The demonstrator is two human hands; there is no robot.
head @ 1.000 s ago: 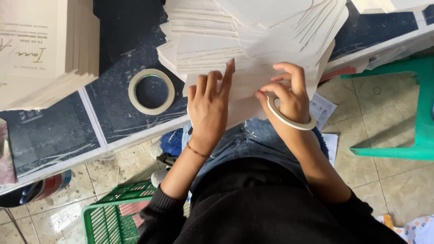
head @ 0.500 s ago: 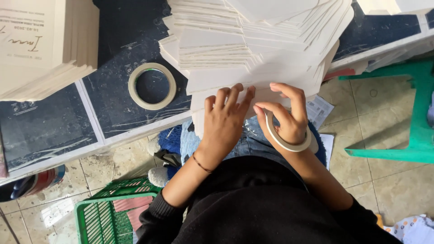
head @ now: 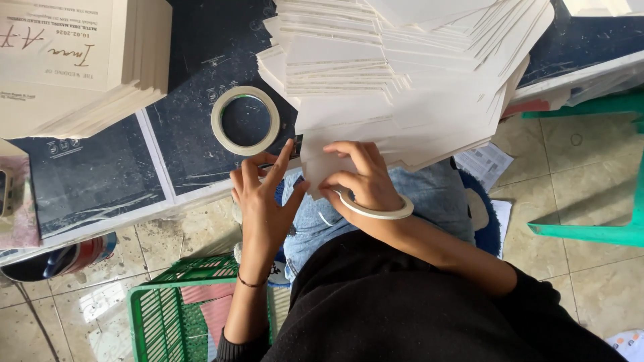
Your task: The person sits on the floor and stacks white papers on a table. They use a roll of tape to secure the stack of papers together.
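Cream card sheets make a big fanned pile (head: 402, 74) in the upper middle of the frame; it lies on the dark desk (head: 100, 181) and its lower edge hangs over the desk rim toward the person. Both hands meet at that lower edge. The right hand (head: 365, 181), at the centre of the frame, pinches the corner of the lowest sheet (head: 329, 167) between thumb and bent fingers, so its grip is pressed together on the sheet. A tape ring (head: 379, 209) sits around this wrist like a bracelet. The left hand (head: 265, 198), just left of centre, has a spread grip; its fingers are stretched out flat and the fingertips touch the left edge of the same sheet and the desk rim. A thin dark band (head: 249, 283) is on its wrist.

A second tape roll (head: 245, 121) lies flat on the desk, just above the left hand and beside the pile. In the upper left corner stands a thick block of printed cream cards (head: 74, 60), with dark writing on the top card, well apart from the hands. Under the desk, at the lower left, a green plastic basket (head: 157, 315) stands on the tiled floor (head: 577, 201), and left of it a round tin (head: 60, 258). At the right edge a green chair (head: 604, 231) shows in part. The jeans (head: 335, 221) and the black top (head: 416, 308) fill the lower middle.
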